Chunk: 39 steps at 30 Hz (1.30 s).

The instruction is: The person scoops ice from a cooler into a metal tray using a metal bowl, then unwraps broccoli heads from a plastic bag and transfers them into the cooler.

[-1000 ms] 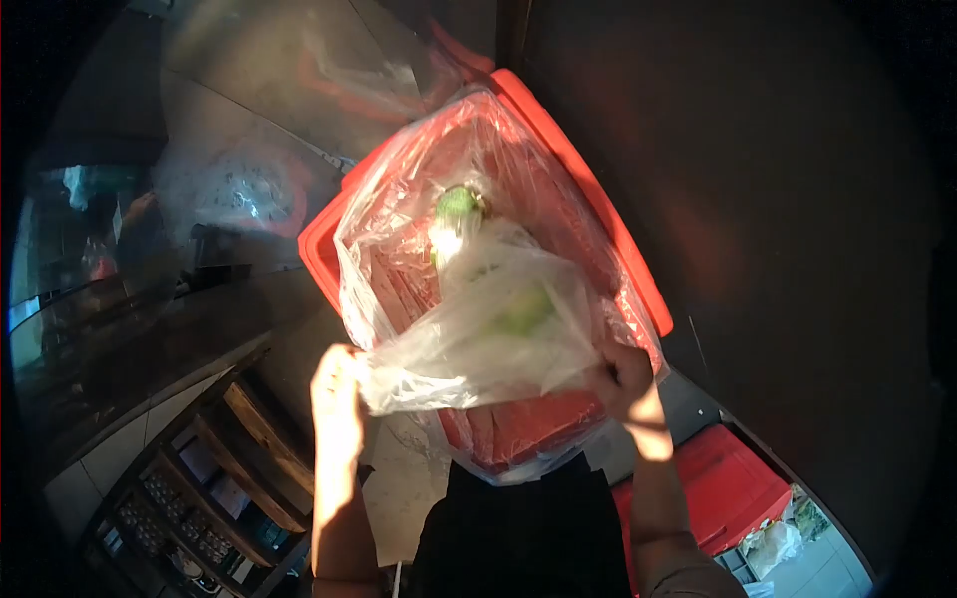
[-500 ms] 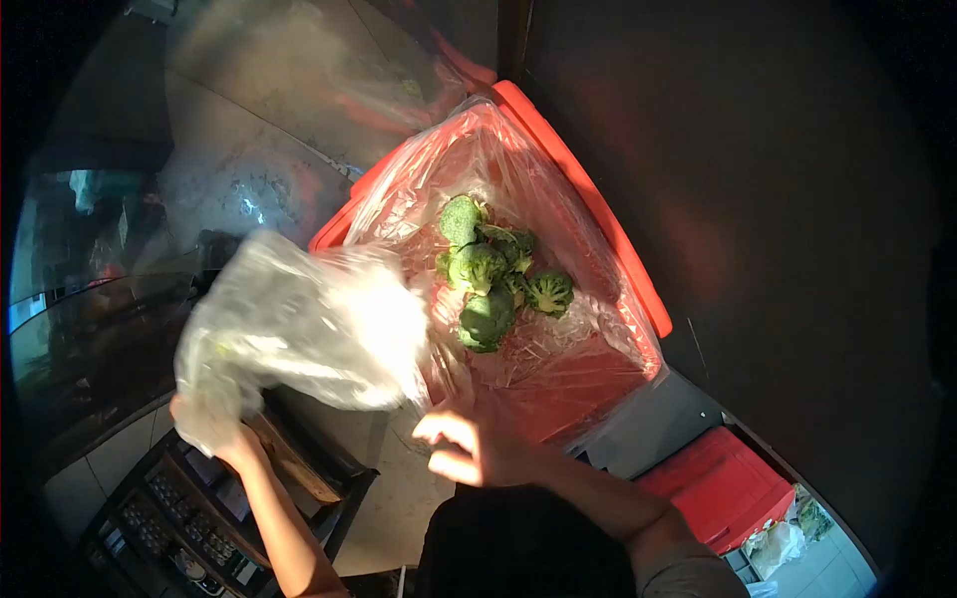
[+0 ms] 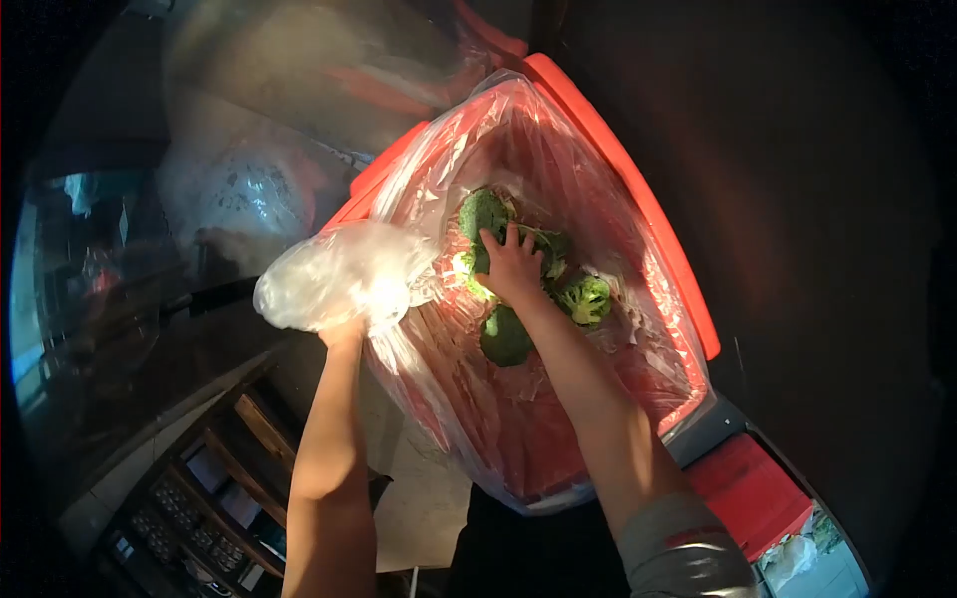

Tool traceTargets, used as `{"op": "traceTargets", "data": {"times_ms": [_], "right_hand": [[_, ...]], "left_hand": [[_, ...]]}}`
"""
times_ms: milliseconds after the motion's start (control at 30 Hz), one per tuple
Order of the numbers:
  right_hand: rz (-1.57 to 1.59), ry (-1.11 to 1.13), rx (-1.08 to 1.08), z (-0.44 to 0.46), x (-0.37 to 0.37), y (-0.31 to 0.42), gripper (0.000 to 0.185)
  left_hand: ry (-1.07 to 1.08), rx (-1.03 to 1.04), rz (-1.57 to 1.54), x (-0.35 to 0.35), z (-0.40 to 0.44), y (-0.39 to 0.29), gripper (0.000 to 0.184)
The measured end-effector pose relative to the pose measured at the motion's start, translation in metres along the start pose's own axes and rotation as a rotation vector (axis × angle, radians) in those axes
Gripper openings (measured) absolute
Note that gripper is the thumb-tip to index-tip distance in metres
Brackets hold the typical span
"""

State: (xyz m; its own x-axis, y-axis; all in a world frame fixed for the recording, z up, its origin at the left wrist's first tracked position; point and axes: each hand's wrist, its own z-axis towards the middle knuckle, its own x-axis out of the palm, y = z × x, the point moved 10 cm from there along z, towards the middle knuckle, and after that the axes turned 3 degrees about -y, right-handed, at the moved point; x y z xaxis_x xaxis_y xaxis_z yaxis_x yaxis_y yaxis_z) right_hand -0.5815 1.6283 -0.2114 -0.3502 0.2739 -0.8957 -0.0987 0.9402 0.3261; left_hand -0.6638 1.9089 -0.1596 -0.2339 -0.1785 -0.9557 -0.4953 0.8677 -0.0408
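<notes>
Several green broccoli heads [image 3: 504, 337] lie together inside a red bin [image 3: 638, 209] lined with a clear plastic liner [image 3: 429, 199]. My right hand [image 3: 513, 267] reaches down over the middle of the pile, fingers spread and resting on the broccoli. One separate head [image 3: 586, 300] lies just right of my wrist with its cut side showing. At the bin's left edge, my left hand [image 3: 344, 329] holds a clear plastic bag [image 3: 329, 274]; the bag is in bright glare and hides most of the fingers.
A smaller red box [image 3: 753, 493] stands at the lower right, with a white plastic bag [image 3: 793, 558] beside it. At the lower left is a dark rack-like unit [image 3: 199, 498] with wooden slats. A dark surface borders the bin on the right.
My right hand has moved from near the bin's front edge onto the broccoli. My left hand has brought the plastic bag up and right, closer to the bin.
</notes>
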Motion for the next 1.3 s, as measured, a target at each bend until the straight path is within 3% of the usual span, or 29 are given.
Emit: {"op": "traceTargets", "data": {"times_ms": [33,100,300,400,533,667,800,833,933,1000,1100,1200,1300], "right_hand": [[0.023,0.112,0.058,0.007,0.017,-0.008,0.059],[0.066,0.342,0.173,0.01,0.049,-0.023,0.058],[0.497,0.048,0.111,-0.019,0.013,-0.047,0.052],[0.818,-0.178,0.064,-0.033,-0.011,-0.015,0.05],[0.68,-0.451,-0.016,-0.015,0.024,0.047,0.043],[0.543,-0.115,-0.114,0.01,0.136,0.087,0.031],[0.467,-0.048,-0.092,0.013,0.144,0.086,0.031],[0.572,-0.005,-0.108,0.016,0.133,0.087,0.034],[0.186,0.498,-0.1,0.045,0.136,0.072,0.037],[-0.126,-0.075,-0.062,0.079,0.061,0.049,0.044],[-0.14,-0.202,0.003,0.088,0.057,0.015,0.052],[0.024,0.113,-0.007,0.088,0.082,-0.006,0.065],[0.451,-0.078,0.077,0.066,0.05,-0.054,0.077]], "left_hand": [[0.131,-0.028,-0.037,0.018,0.007,0.012,0.057],[0.091,-0.067,-0.146,0.03,0.011,0.028,0.056],[-0.092,-0.093,-0.479,0.036,0.005,0.041,0.056],[-0.104,-0.077,-0.565,0.037,0.007,0.036,0.056],[-0.092,-0.057,-0.63,0.043,0.009,0.035,0.055],[-0.084,-0.033,-0.668,0.047,0.013,0.035,0.055],[-0.082,-0.035,-0.69,0.051,0.01,0.037,0.055],[-0.082,-0.034,-0.694,0.051,0.012,0.036,0.055],[-0.088,-0.034,-0.709,0.052,0.015,0.034,0.054],[-0.089,-0.036,-0.714,0.052,0.013,0.034,0.054],[-0.094,-0.029,-0.724,0.051,0.011,0.036,0.054],[-0.1,-0.028,-0.742,0.051,0.009,0.037,0.054],[-0.099,-0.031,-0.758,0.053,0.011,0.036,0.054]]}}
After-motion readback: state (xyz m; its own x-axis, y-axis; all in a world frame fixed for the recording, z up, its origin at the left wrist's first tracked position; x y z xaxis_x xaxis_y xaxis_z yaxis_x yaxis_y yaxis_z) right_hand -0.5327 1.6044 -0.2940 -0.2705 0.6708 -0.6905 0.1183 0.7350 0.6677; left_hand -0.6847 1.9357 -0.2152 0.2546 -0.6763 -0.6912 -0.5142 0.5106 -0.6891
